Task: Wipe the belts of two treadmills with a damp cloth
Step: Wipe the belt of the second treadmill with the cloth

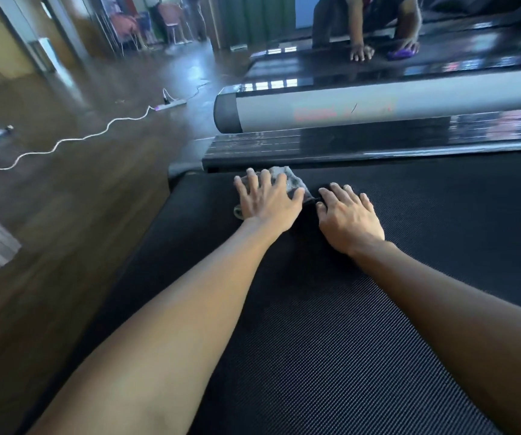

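Left fingers (265,181) flat atop cloth (294,181)

Dim indoor light. Bright window glare streaks the glossy side rail (378,142). The far background is blurred, the edges bowed.

You have two treadmill belts in view, the near belt (347,324) and the far belt (315,65). Count two cloths, one grey cloth (293,180) and one purple cloth (402,53). Add your left hand (268,202) and right hand (350,221), one other person (362,17), one power strip (171,105) and one white cable (64,141).
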Demonstrator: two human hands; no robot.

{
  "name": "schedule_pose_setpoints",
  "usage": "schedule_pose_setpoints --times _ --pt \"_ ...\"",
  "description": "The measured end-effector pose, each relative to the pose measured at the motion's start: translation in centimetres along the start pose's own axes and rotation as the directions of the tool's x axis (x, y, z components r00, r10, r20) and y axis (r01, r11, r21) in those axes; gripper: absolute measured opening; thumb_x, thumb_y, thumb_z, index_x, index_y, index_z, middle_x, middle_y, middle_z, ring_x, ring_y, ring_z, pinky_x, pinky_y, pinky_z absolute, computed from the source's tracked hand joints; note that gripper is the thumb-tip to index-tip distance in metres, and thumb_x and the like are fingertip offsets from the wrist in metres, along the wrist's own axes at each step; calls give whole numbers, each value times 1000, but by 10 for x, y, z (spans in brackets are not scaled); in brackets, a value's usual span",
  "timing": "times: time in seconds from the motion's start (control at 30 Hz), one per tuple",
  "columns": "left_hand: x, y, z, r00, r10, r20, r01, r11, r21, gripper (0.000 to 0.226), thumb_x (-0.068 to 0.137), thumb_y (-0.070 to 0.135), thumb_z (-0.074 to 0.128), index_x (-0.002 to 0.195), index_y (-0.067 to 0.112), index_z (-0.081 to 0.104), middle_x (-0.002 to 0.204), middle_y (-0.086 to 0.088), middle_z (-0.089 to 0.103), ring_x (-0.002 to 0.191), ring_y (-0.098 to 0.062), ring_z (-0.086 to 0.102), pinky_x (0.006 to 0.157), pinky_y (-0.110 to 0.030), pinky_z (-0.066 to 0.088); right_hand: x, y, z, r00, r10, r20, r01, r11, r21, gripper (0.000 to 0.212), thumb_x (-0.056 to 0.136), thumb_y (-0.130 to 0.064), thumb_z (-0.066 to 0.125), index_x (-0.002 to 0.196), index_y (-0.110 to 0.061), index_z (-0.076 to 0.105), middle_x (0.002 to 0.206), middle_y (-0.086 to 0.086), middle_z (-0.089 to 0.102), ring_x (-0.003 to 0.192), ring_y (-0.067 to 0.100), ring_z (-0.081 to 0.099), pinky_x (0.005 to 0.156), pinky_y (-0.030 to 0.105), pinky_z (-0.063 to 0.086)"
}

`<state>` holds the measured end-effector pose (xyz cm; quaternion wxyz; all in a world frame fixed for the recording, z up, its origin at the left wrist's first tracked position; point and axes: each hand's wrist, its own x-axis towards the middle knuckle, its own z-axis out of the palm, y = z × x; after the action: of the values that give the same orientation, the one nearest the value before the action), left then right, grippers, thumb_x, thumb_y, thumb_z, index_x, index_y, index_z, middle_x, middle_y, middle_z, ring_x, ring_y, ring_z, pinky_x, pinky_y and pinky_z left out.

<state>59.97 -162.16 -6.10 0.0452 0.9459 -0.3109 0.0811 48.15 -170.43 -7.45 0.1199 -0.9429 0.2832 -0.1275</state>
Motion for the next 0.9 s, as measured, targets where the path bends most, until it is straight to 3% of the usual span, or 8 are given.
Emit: schedule_pose_setpoints --times 0.1,0.2,0.33,0.43,0.67,0.9 --pt "6 -6 2 999 43 -27 -45 997 -64 63 91 61 29 141 23 36 149 -7 33 141 -34 19 111 -58 15 0 -3 3 1000 13 -2 -13 1000 -26 45 104 -33 24 146 -21 34 157 -1 27 146 19 17 118 40 9" --pt "4 -24 6 994 113 -6 -113 988 -108 59 94 58 28 143 24 31 150 -6 30 141 -32 21 113 -52 19 1 -6 3 999 43 30 -43 999 -8 47 104 -34 25 149 -23 31 159 -2 22 148 18 13 121 40 7" --pt "-16 -53 0 978 209 10 -206 969 -140 50 98 45 24 145 26 31 152 -5 29 141 -28 21 115 -49 19 -16 -15 -6 996 68 64 -68 998 -7 47 104 -34 24 150 -23 31 160 -2 22 148 19 14 120 40 9" --pt "-50 -84 -10 966 258 10 -258 965 -44 49 99 39 22 145 25 31 151 -5 29 139 -27 23 113 -50 19 -45 -25 -9 997 54 60 -53 999 -5 46 104 -32 25 148 -22 34 158 -2 25 147 19 17 119 40 10" --pt "-73 -77 -12 949 300 101 -298 954 -35 55 101 45 14 153 26 12 162 -2 0 147 -29 -6 117 -55 0 -44 -44 -8 992 124 36 -125 992 13 42 101 -35 31 138 -21 46 153 -1 34 143 19 23 116 48 11" --pt "1 -38 5 947 318 41 -312 943 -111 53 99 52 19 149 37 24 160 6 13 147 -21 8 119 -45 6 -15 -30 5 993 116 38 -116 993 22 47 102 -35 26 148 -31 32 159 -9 22 148 14 12 120 44 5"
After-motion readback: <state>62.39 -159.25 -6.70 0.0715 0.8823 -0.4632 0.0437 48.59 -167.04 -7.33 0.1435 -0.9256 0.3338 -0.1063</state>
